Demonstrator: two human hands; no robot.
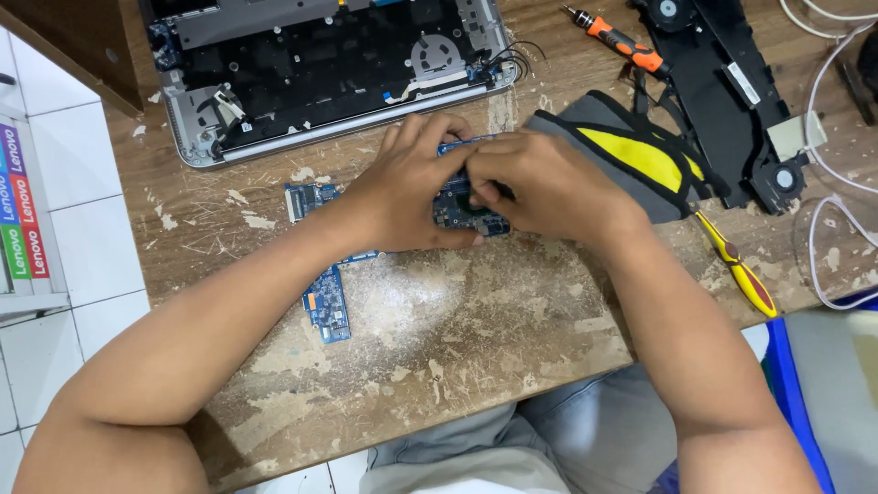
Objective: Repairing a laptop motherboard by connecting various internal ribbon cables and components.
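Far left: striped sign (20, 215), purple, red, green bands. Blue circuit board (329, 302) flat on worn table (476, 311). Left hand (407, 187) and right hand (540, 183), fingers curled, pinch its right end. Right: yellow-grey pouch (640, 155), yellow screwdriver (739, 270).

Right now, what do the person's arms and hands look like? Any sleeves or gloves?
Both arms are bare to the frame's edge, with no sleeves showing. The left hand and right hand wear no gloves, rings, watch or bracelets that I can see. Fingernails look short and plain.
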